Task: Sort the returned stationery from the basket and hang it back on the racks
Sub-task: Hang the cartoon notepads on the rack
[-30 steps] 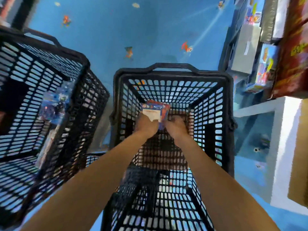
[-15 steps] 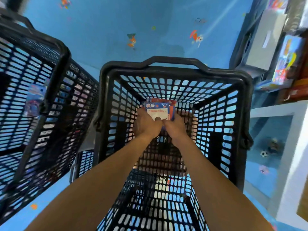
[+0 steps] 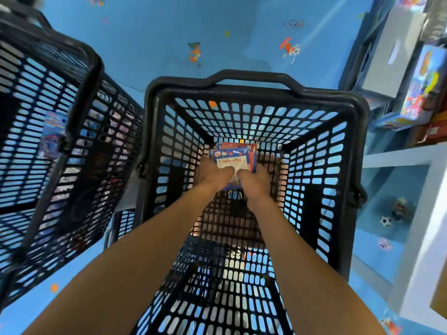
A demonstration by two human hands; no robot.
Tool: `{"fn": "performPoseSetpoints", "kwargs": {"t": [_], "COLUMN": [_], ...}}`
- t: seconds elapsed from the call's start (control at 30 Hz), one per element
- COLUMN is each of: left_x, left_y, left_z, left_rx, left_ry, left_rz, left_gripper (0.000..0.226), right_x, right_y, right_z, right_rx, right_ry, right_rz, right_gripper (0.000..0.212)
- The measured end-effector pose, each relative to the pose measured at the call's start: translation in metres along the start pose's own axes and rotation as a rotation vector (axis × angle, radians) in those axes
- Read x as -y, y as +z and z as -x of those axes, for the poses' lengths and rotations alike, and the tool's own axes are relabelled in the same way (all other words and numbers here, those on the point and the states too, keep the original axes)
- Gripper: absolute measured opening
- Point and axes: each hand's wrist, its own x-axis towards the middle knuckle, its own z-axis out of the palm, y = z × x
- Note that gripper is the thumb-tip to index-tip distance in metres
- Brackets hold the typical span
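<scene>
Both hands, left (image 3: 212, 174) and right (image 3: 254, 181), reached deep inside the black basket (image 3: 251, 91), fingers curled round a blue-and-red stationery pack (image 3: 233, 157) held near its floor. Another basket (image 3: 79, 64) stood just left.

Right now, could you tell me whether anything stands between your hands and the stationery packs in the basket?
Nothing visible does: the left hand and right hand both grip the stationery packs inside the black basket. The racks are out of view.
</scene>
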Motion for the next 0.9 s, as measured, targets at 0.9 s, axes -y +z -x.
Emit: {"fn": "performPoseSetpoints", "kwargs": {"t": [0.9], "left_x": [0.018], "left_y": [-0.091], "left_z": [0.11], "left_rx": [0.283], "left_ry": [0.236], "left_rz": [0.452], "left_gripper": [0.037], "right_x": [0.041], "right_y": [0.001], "right_z": [0.153], "right_rx": [-0.015], "right_ry": [-0.257], "right_rz": [0.112], "right_gripper": [0.038]}}
